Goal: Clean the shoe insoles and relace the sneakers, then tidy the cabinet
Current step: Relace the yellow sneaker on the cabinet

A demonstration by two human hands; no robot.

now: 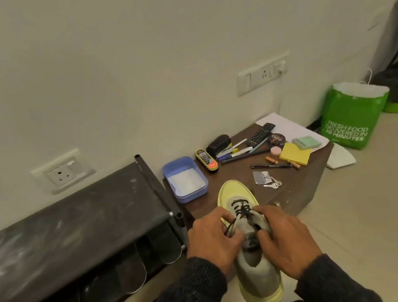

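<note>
Sneaker (pixel 256 268), grey upper with a pale yellow sole, seen from above with its toe resting on the near edge of a low dark brown cabinet (pixel 302 187) and its heel toward the viewer. A black lace (pixel 243 211) crosses the eyelets over the tongue. The left hand (pixel 215 241) lies at the shoe's left side and pinches a loose end of the lace between curled fingers; the right hand (pixel 285 238) lies at the right side with its fingers curled onto the lacing area, though what exactly it grips is hidden. Both forearms wear dark knitted sleeves. On the cabinet top, beyond the toe, stand a blue plastic box (pixel 184 180) holding something white, a yellow and black shoe-polish applicator (pixel 207 161), a black stapler (pixel 218 144), several pens (pixel 235 151), a remote control (pixel 261 134), a round tin (pixel 276 139), yellow sticky notes (pixel 295 153), a green pad (pixel 306 142) and a small set of keys (pixel 268 181). To the left of the cabinet stands a dusty black shoe rack (pixel 60 228), with dark insoles (pixel 131 272) leaning in a row below its top shelf. To the right, on the tiled floor, a green delivery bag (pixel 352 121) stands against the wall.
</note>
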